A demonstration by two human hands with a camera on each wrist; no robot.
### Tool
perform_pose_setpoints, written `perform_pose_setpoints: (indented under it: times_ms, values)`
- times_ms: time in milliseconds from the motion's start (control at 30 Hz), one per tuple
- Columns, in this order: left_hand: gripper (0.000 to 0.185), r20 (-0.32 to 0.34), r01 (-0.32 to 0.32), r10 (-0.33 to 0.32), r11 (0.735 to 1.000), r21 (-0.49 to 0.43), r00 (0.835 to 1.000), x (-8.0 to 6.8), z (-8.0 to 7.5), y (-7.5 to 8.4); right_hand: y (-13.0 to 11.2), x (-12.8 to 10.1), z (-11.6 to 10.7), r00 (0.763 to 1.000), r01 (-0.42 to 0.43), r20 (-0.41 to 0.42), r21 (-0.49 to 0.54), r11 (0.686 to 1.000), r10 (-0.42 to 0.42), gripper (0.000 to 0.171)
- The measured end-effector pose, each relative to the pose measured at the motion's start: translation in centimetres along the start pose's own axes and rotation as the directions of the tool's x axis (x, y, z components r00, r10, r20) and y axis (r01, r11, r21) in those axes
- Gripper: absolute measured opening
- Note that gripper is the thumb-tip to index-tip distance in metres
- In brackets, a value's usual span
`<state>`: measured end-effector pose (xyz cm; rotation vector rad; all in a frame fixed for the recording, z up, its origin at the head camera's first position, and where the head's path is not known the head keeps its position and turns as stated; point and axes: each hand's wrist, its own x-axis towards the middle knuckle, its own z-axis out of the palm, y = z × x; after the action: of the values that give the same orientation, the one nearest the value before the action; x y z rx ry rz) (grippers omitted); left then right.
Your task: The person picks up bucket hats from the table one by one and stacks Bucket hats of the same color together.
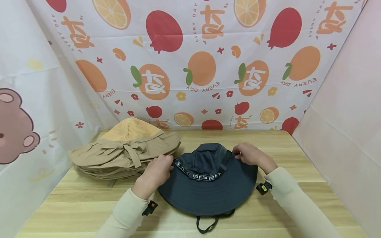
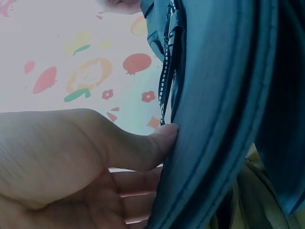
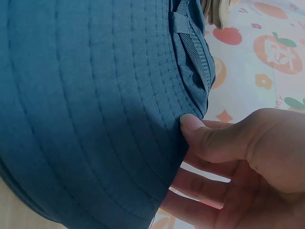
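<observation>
A dark navy sun hat (image 1: 208, 191) with a wide stitched brim is held up over the middle of the table, its front brim facing me. White lettering runs along its inner band, and a black strap (image 1: 207, 228) hangs below. My left hand (image 1: 157, 173) pinches the brim's left end; in the left wrist view the thumb (image 2: 164, 138) presses on the cloth with the fingers behind. My right hand (image 1: 248, 153) pinches the right end, its thumb (image 3: 195, 131) on the stitched brim in the right wrist view.
On the left of the wooden table (image 1: 285, 211) lies a stack of beige wide-brimmed hats (image 1: 110, 158), the top one with a yellow woven crown and a bow. A fruit-print cloth (image 1: 190, 99) hangs behind, with pale cloth walls on both sides.
</observation>
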<state>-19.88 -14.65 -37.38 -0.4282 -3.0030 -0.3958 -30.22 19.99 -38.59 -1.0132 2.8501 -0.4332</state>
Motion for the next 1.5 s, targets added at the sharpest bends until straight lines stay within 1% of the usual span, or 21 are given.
perform_pose_setpoints:
  times_ms: [133,300,367,400,500,567,700,767,867,1033,1100,1300,1400,1500]
  values:
    - [0.012,0.037,0.01,-0.009,1.0,-0.015,0.999,0.3,0.4,-0.1,0.1,-0.1,0.0,1.0,-0.019,0.006,-0.001,1.0,0.019,0.012]
    - [0.014,0.076,0.033,-0.03,0.999,-0.033,0.997,0.6,0.8,-0.3,0.1,0.0,0.1,1.0,-0.02,0.001,-0.011,1.0,0.02,0.012]
    - [0.008,0.082,0.028,-0.025,0.999,-0.034,0.996,0.6,0.8,-0.2,0.1,0.1,0.2,1.0,-0.018,-0.003,-0.014,1.0,0.018,0.011]
    - [0.01,0.083,0.022,-0.019,0.999,-0.037,0.996,0.6,0.9,-0.3,0.2,0.1,0.3,1.0,-0.017,-0.004,-0.014,1.0,0.017,0.011]
    - [0.038,0.104,0.004,0.001,0.999,-0.054,0.995,0.5,1.1,-0.3,0.2,0.1,0.5,1.0,-0.019,-0.007,-0.011,1.0,0.019,0.012]
    - [0.056,0.139,0.003,0.007,0.997,-0.073,0.99,0.5,1.1,-0.2,0.1,0.1,0.6,1.0,-0.02,-0.01,-0.003,1.0,0.02,0.012]
    - [0.068,0.221,0.023,-0.004,0.996,-0.082,0.975,0.3,1.1,-0.1,-0.1,0.1,0.9,0.999,-0.036,-0.007,0.013,0.999,0.036,0.012]
    - [0.07,0.241,0.027,-0.008,0.997,-0.073,0.971,0.2,1.2,0.0,-0.1,0.2,1.1,0.999,-0.043,0.001,0.016,0.999,0.043,0.011]
    - [0.07,0.242,0.017,-0.006,0.999,-0.043,0.97,0.2,1.5,0.0,-0.1,0.3,1.5,0.999,-0.047,0.009,0.01,0.999,0.046,0.011]
    - [0.069,0.258,0.019,-0.016,1.0,-0.01,0.966,0.4,1.8,0.0,0.3,0.4,2.1,0.998,-0.063,0.007,-0.006,0.998,0.063,0.011]
    - [0.069,0.267,0.024,-0.021,1.0,-0.009,0.963,0.5,2.0,-0.1,0.4,0.5,2.4,0.998,-0.069,0.001,-0.013,0.998,0.069,0.011]
    - [0.07,0.271,0.023,-0.019,1.0,-0.011,0.962,0.6,2.3,-0.4,0.3,0.6,2.7,0.995,-0.094,-0.026,-0.026,0.995,0.093,0.013]
    - [0.069,0.267,0.029,-0.028,1.0,0.001,0.963,0.4,2.2,0.0,-0.4,0.3,2.8,0.993,-0.105,-0.056,-0.085,0.991,0.101,0.02]
    - [0.067,0.256,0.023,-0.025,1.0,0.009,0.966,0.1,2.0,0.9,-1.6,-0.3,3.2,0.989,-0.103,-0.117,-0.153,0.983,0.085,0.032]
